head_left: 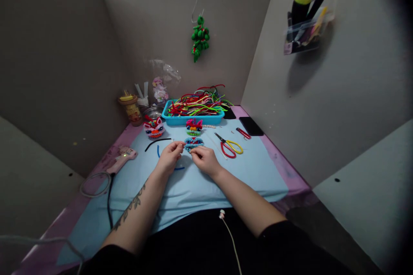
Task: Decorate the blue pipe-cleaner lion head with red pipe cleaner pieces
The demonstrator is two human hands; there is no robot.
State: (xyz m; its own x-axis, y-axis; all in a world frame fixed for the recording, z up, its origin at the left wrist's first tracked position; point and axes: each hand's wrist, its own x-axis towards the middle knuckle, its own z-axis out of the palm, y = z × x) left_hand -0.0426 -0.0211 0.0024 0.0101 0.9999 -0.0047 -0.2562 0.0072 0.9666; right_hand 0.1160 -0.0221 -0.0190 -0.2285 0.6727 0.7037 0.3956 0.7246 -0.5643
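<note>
A small blue pipe-cleaner figure (194,142) with a bit of red at its top is between my hands, above the blue table cover. My left hand (171,154) pinches at its left edge, fingers closed. My right hand (205,159) is closed with fingertips on its lower right side. Just beyond stands a red lion-like pipe-cleaner head (194,126) with a green lower edge. Further left is a pink and red pipe-cleaner head (154,128). A black pipe cleaner (157,141) and short blue pieces lie near my left hand.
Scissors (229,146) with red and yellow handles lie right of my right hand, near a red cutter (243,133) and a phone (251,126). Behind is a blue tray (193,120) of pipe cleaners. A pink glue gun (121,159) with a cable lies left. Grey partitions enclose the table.
</note>
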